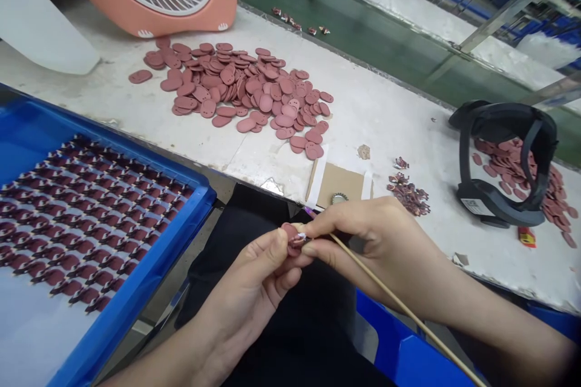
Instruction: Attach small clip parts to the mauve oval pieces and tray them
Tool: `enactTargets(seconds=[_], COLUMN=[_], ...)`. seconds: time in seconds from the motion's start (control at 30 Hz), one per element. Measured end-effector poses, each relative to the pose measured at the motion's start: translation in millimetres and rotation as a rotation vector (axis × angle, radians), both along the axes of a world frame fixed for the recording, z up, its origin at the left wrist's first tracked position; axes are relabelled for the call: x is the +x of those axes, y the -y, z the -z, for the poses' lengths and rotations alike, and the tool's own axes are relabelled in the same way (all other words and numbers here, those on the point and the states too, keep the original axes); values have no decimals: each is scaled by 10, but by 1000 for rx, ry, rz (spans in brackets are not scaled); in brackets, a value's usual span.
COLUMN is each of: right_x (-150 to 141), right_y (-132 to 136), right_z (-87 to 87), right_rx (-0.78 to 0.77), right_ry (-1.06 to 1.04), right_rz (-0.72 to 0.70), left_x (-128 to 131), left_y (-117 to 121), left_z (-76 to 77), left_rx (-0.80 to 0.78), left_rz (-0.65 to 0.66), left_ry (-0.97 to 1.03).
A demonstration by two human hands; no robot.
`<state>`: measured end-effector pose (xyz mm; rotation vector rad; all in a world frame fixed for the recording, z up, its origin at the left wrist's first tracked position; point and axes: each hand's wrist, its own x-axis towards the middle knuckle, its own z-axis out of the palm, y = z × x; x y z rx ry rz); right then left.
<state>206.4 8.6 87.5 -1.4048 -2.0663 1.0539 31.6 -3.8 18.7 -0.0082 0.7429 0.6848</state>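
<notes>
Meeting over the lap, hands (313, 248) together, fingertips pinching a small reddish piece (293, 237)

On the table (385, 115), a fan (195, 23) stands behind the main disc pile (240, 81)'s left part; cardboard (347, 180) bearing a bottle cap (339, 198) lies front-right, then small parts (408, 195), then a headset (521, 213) by the second disc pile (554, 193); a tray (193, 193) holding rows of figures (82, 217) sits before the table, left
</notes>
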Motion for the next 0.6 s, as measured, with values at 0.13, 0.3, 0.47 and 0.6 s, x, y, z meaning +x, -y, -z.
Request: enactTargets(seconds=[0.13,0.3,0.47,0.6], right_x=[-17,-28,-7,-6], right_y=[0,-9,-20,-32], right_z=[7,28,48,44], right_rx=[32,38,26,57], right_ry=[-12,-17,-10,-1], right_rz=[-7,-18,-19,-11], left_x=[20,37,13,-12], left_y=[16,20,27,8], left_z=[-2,-25,38,79], left_rx=[-37,-52,-25,35], left_rz=[-38,-49,-29,11], left_ry=[-36,-42,-16,-5])
